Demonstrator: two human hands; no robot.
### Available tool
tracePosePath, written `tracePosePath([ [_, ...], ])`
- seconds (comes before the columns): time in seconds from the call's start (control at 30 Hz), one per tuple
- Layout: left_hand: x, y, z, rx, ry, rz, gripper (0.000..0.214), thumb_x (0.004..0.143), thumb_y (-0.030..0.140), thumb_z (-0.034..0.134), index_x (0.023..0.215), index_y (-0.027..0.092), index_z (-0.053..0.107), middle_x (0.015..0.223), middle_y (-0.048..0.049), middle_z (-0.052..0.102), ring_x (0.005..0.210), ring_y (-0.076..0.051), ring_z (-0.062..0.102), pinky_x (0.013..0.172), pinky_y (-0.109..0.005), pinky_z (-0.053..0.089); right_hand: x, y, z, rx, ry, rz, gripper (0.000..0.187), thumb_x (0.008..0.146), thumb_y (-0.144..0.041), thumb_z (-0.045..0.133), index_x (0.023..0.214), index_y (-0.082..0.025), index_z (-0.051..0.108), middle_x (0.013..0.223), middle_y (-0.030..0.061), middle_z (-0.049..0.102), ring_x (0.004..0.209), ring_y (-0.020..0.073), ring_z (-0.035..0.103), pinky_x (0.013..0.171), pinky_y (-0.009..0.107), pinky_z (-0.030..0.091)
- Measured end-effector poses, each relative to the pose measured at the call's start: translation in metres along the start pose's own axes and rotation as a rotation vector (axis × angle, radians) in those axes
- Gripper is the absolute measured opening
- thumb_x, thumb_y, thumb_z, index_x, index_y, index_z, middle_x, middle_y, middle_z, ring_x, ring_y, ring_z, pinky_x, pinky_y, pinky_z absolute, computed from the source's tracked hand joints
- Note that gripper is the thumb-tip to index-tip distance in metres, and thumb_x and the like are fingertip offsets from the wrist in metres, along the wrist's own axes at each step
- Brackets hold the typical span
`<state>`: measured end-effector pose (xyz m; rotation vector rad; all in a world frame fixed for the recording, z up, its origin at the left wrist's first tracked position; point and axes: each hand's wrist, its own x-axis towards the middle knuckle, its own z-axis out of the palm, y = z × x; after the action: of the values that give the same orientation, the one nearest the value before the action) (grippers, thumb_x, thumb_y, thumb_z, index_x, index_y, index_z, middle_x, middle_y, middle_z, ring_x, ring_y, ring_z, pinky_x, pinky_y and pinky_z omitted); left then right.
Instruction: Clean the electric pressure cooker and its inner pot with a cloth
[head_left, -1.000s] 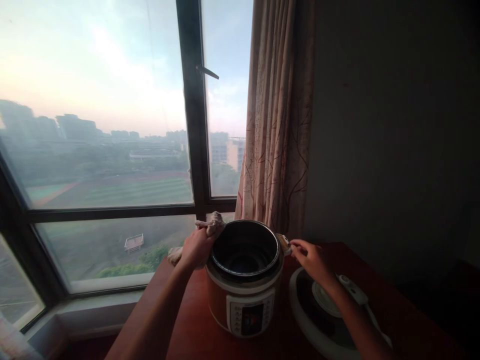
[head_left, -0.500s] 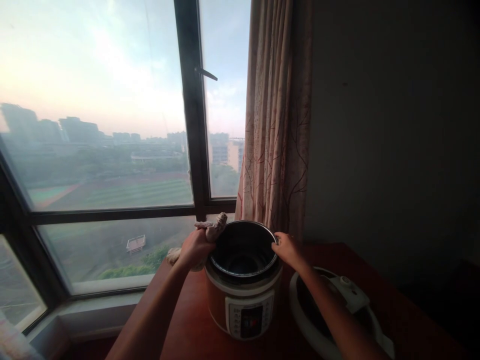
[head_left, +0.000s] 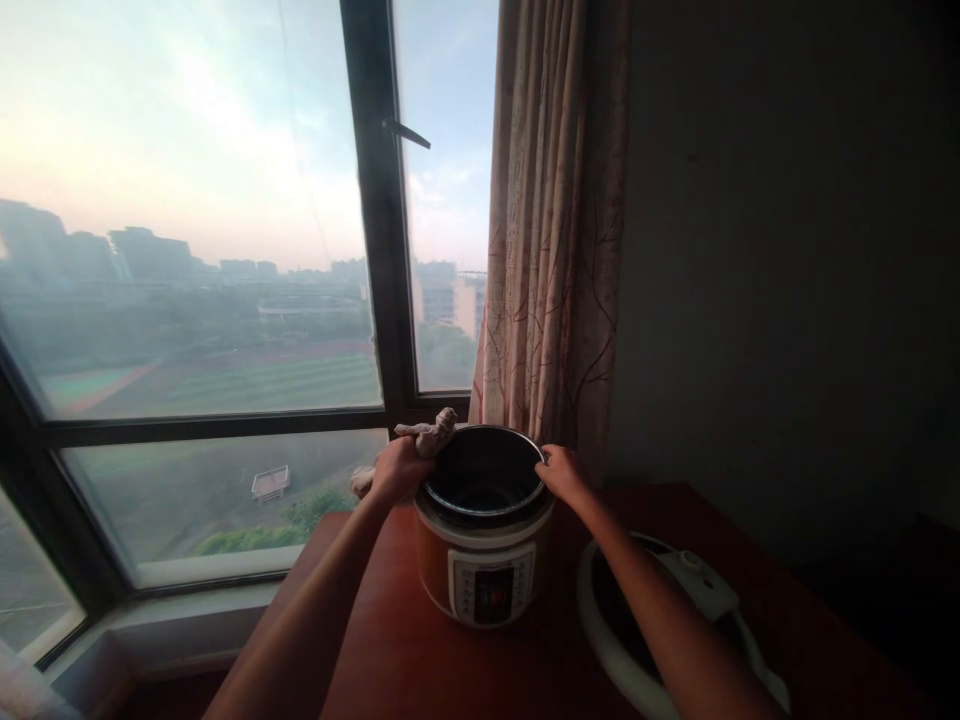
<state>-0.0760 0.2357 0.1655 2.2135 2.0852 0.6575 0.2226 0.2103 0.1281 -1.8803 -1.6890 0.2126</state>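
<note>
One pot sits in the cooker on the tabletop, w/ its rim standing above the cooker's edge. L hand grips the cloth at left rim; R hand pinches right rim. Lid lies nearby on R side, partly hidden behind R arm.

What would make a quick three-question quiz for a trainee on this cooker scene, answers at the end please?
1. Which hand holds the crumpled cloth?
2. True or false: the lid is fitted on top of the cooker.
3. Fill in the blank: the right hand grips the dark inner pot at its ____.

Key:
1. The left hand.
2. False: the lid lies on the red-brown table, to the right of the cooker.
3. Rim.
</note>
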Motion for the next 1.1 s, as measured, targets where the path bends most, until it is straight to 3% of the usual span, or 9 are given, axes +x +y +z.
tracePosePath([
  [0.33, 0.047, -0.002, 0.019, -0.024, 0.022, 0.029, 0.028, 0.072, 0.032, 0.066, 0.090, 0.012, 0.074, 0.090, -0.0151, 0.075, 0.083, -0.027, 0.070, 0.062, -0.029, 0.043, 0.038, -0.008, 0.011, -0.041, 0.013, 0.040, 0.016, 0.085, -0.023, 0.061, 0.094, -0.016, 0.073, 0.089, 0.0069, 0.075, 0.079, 0.0172, 0.067, 0.068, 0.027, 0.046],
  [0.6, 0.044, 0.000, 0.016, -0.046, 0.030, 0.059, 0.027, 0.075, 0.028, 0.065, 0.089, 0.006, 0.072, 0.087, -0.0155, 0.073, 0.083, -0.026, 0.069, 0.064, -0.029, 0.041, 0.035, -0.007, 0.013, -0.021, 0.020, 0.062, 0.017, 0.085, -0.020, 0.059, 0.091, -0.017, 0.074, 0.093, 0.0108, 0.076, 0.089, 0.0209, 0.070, 0.070, 0.026, 0.045],
  [0.73, 0.037, 0.005, 0.011, -0.058, 0.024, 0.051, 0.029, 0.077, 0.027, 0.064, 0.092, 0.004, 0.070, 0.091, -0.0174, 0.072, 0.086, -0.026, 0.069, 0.066, -0.029, 0.042, 0.030, -0.007, 0.012, 0.019, 0.009, 0.067, 0.019, 0.092, -0.033, 0.063, 0.094, -0.015, 0.069, 0.094, 0.0064, 0.072, 0.086, 0.0179, 0.068, 0.077, 0.032, 0.052],
  [0.83, 0.034, 0.012, 0.003, -0.076, 0.048, 0.044, 0.033, 0.078, 0.026, 0.062, 0.097, 0.000, 0.068, 0.097, -0.0200, 0.071, 0.092, -0.029, 0.068, 0.070, -0.031, 0.042, 0.027, -0.010, 0.007, 0.063, 0.024, 0.070, 0.024, 0.093, -0.039, 0.065, 0.094, -0.015, 0.067, 0.091, 0.0024, 0.070, 0.084, 0.0169, 0.067, 0.079, 0.036, 0.055],
  [0.97, 0.037, 0.025, -0.020, -0.121, 0.112, 0.002, 0.031, 0.076, 0.024, 0.065, 0.098, 0.003, 0.070, 0.101, -0.0234, 0.071, 0.096, -0.032, 0.068, 0.073, -0.032, 0.045, 0.026, -0.021, -0.012, 0.154, 0.121, 0.045, 0.017, 0.089, -0.025, 0.062, 0.099, -0.014, 0.070, 0.087, 0.0040, 0.072, 0.084, 0.0185, 0.067, 0.078, 0.032, 0.052],
  [1.1, 0.039, 0.038, -0.058, -0.211, 0.213, -0.002, 0.029, 0.076, 0.029, 0.066, 0.097, 0.009, 0.071, 0.098, -0.0206, 0.073, 0.094, -0.032, 0.069, 0.074, -0.035, 0.047, 0.026, -0.038, -0.047, 0.279, 0.240, -0.021, 0.038, 0.081, -0.019, 0.053, 0.114, -0.010, 0.071, 0.079, 0.0060, 0.072, 0.079, 0.0201, 0.066, 0.071, 0.026, 0.047],
])
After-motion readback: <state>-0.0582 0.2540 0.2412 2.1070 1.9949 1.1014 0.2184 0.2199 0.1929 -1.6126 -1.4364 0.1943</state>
